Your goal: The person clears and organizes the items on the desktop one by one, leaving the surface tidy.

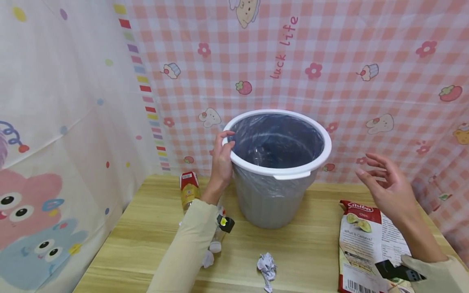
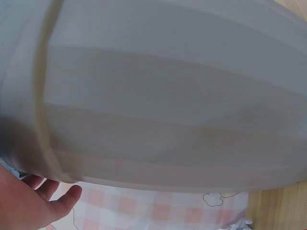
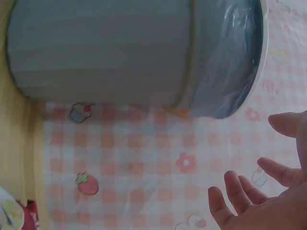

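A grey trash bin (image 1: 271, 203) with a white rim and a clear plastic liner stands upright on the wooden table, tilted slightly toward the camera's view. My left hand (image 1: 221, 160) grips the bin's rim at its left side, with fingertips over the edge. In the left wrist view the bin's grey wall (image 2: 168, 105) fills most of the picture, and part of the left hand (image 2: 29, 201) shows at the lower corner. Off to the right, apart from the bin, my right hand (image 1: 393, 189) hovers above a chip bag (image 1: 360, 244) with relaxed fingers, holding nothing.
A crumpled paper ball (image 1: 267, 268) lies in front of the bin. Left of the bin are a red and yellow carton (image 1: 189, 189) and a clear plastic bottle (image 1: 216, 244), partly behind the left sleeve. A checked curtain (image 1: 205, 81) hangs behind the table (image 1: 128, 244).
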`<state>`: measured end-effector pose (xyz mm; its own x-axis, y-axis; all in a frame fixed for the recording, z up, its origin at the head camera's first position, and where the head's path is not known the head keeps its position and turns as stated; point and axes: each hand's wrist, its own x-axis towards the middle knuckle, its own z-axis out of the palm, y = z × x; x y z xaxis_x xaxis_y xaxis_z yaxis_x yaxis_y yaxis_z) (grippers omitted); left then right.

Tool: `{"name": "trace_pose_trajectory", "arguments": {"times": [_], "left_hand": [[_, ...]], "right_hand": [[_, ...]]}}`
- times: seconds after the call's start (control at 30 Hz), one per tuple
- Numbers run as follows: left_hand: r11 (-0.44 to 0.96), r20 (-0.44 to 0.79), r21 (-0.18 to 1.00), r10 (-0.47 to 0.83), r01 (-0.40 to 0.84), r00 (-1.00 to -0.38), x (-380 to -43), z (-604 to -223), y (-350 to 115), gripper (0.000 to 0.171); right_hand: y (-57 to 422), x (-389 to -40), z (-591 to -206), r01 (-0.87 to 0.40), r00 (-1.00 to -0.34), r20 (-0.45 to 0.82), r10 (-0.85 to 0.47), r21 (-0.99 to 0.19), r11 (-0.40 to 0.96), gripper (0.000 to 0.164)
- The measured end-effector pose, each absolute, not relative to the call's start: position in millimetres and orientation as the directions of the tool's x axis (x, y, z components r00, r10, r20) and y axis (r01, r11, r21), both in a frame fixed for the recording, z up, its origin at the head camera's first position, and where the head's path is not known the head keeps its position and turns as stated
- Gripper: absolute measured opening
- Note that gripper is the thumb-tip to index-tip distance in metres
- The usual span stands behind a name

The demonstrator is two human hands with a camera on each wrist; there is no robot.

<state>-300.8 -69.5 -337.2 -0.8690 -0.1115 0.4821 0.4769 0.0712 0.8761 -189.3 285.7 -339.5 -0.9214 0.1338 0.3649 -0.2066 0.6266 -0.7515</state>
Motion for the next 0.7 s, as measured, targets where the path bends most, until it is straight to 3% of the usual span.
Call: {"name": "trace_pose_trajectory", "arguments": {"times": [0.43,0.7], "left_hand": [[0.023,0.471,0.882,-0.088,0.471,-0.878,-301.9,-339.0,-68.3,0.034],[0.064,0.479,0.878,-0.105,0.474,-0.872,-301.3,-339.4,-69.8,0.035]], "right_hand": [[318.1,-181.4,-374.2,-0.088,-0.966,0.227,0.126,-0.743,0.663,0.067],[342.1,-176.4,-403.7,-0.040,-0.978,0.164,0.125,-0.744,0.667,0.068]]}}
